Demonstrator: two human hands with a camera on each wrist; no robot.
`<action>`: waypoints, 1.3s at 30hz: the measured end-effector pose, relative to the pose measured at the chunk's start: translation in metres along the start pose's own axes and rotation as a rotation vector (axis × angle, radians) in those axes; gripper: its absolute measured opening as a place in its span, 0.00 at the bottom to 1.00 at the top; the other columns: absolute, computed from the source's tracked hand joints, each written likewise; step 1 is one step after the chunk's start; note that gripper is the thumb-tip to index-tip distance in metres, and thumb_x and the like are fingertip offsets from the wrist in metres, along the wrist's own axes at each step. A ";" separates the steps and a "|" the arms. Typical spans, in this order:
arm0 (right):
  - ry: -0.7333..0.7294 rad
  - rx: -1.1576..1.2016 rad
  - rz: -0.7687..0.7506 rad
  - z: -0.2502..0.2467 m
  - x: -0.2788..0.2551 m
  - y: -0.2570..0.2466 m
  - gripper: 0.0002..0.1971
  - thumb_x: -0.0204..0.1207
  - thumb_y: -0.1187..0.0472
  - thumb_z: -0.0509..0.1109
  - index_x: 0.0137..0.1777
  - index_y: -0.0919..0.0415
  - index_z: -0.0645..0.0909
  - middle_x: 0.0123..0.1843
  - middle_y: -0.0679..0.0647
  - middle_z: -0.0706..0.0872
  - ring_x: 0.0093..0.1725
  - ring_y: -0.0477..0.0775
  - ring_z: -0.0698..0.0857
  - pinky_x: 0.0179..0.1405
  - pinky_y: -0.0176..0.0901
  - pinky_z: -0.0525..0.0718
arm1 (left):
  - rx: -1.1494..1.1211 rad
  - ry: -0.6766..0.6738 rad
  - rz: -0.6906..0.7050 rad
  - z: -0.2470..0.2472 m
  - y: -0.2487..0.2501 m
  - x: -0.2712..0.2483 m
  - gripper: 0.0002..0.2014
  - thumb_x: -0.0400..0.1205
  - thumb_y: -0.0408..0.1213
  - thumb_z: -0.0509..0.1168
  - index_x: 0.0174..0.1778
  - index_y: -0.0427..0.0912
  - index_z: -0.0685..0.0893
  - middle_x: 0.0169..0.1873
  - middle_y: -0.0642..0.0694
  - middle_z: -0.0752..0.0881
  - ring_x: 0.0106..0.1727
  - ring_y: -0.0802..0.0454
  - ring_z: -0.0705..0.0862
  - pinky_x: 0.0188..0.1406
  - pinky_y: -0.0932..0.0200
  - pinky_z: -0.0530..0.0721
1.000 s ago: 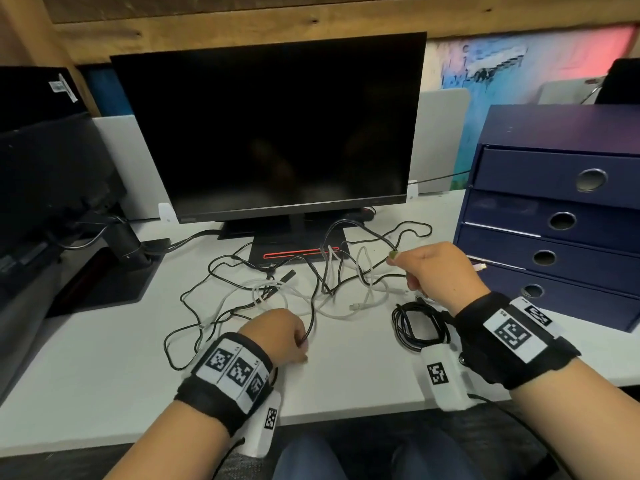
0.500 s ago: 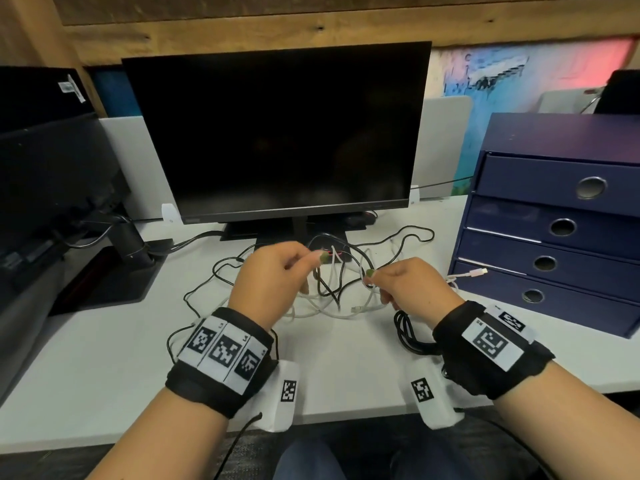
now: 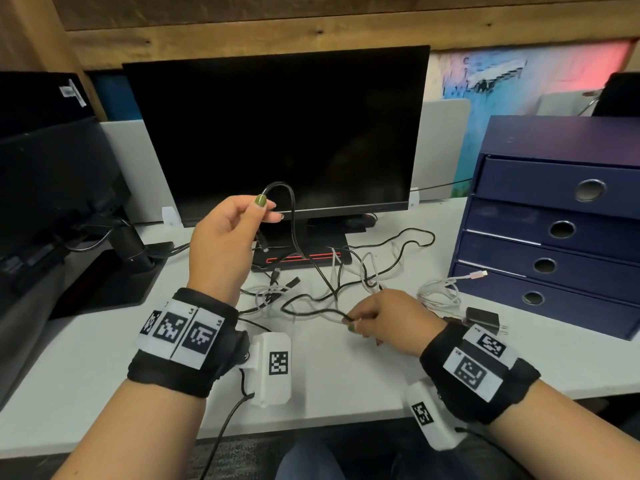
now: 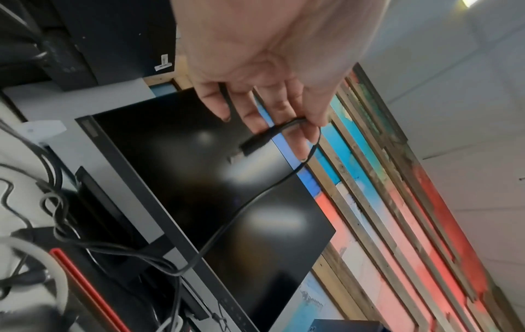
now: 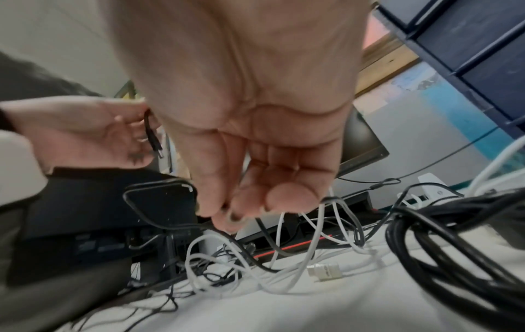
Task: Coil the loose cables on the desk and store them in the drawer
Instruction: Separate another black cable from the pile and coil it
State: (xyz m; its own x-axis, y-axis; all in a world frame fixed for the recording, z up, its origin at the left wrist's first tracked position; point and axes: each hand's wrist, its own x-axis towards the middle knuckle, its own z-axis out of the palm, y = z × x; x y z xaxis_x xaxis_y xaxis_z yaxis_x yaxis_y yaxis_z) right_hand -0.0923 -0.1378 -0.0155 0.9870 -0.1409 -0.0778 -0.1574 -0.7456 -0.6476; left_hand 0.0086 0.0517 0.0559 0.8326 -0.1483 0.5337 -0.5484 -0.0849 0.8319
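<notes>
My left hand is raised in front of the monitor and pinches a black cable just behind its plug; in the left wrist view the plug hangs below the fingers. The cable arcs up, then drops to my right hand, which pinches it low over the desk, thumb against fingertips. A tangle of white and black cables lies on the white desk between my hands. A navy drawer unit stands at the right, all its drawers closed.
A dark monitor on a stand with a red stripe stands behind the tangle. A second monitor is at the left. A white cable bundle and a black charger lie by the drawers. A coiled black cable lies beside my right hand.
My left hand left the desk, took the black cable's plug end and lifted it high. My right hand slid along the cable, down and toward me.
</notes>
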 end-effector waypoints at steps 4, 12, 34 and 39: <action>-0.103 -0.160 -0.087 0.013 0.000 -0.004 0.15 0.81 0.60 0.65 0.65 0.49 0.84 0.61 0.46 0.86 0.46 0.40 0.81 0.49 0.30 0.73 | -0.079 -0.048 -0.006 0.005 0.003 -0.003 0.12 0.86 0.45 0.59 0.41 0.50 0.85 0.33 0.52 0.89 0.39 0.58 0.85 0.42 0.67 0.78; 0.210 0.446 -0.192 -0.012 -0.003 -0.021 0.32 0.79 0.60 0.68 0.77 0.35 0.61 0.47 0.50 0.86 0.36 0.53 0.90 0.37 0.42 0.86 | -0.201 -0.457 -0.023 0.019 0.002 -0.022 0.15 0.86 0.44 0.55 0.50 0.52 0.88 0.25 0.47 0.67 0.31 0.43 0.63 0.30 0.55 0.64; 0.491 0.184 -0.049 -0.040 -0.006 -0.012 0.22 0.79 0.51 0.67 0.73 0.45 0.70 0.82 0.43 0.63 0.77 0.47 0.68 0.64 0.34 0.65 | 0.920 -0.454 -0.296 -0.040 -0.078 -0.018 0.10 0.83 0.36 0.62 0.46 0.55 0.87 0.45 0.50 0.86 0.43 0.51 0.82 0.45 0.62 0.76; 0.277 0.059 0.022 -0.027 0.000 -0.011 0.27 0.80 0.55 0.67 0.78 0.57 0.67 0.81 0.50 0.67 0.77 0.51 0.69 0.72 0.41 0.67 | 0.990 -0.567 -0.344 -0.044 -0.103 -0.008 0.13 0.79 0.31 0.65 0.54 0.51 0.87 0.47 0.49 0.86 0.47 0.51 0.83 0.50 0.62 0.76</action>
State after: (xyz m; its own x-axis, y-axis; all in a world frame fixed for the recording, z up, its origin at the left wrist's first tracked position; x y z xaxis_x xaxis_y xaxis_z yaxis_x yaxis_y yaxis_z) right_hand -0.0916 -0.1468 0.0122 0.9354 -0.3354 0.1121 -0.1688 -0.7019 -0.6920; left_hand 0.0619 0.1046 -0.0268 0.9310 -0.3622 -0.0446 -0.3324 -0.8921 0.3060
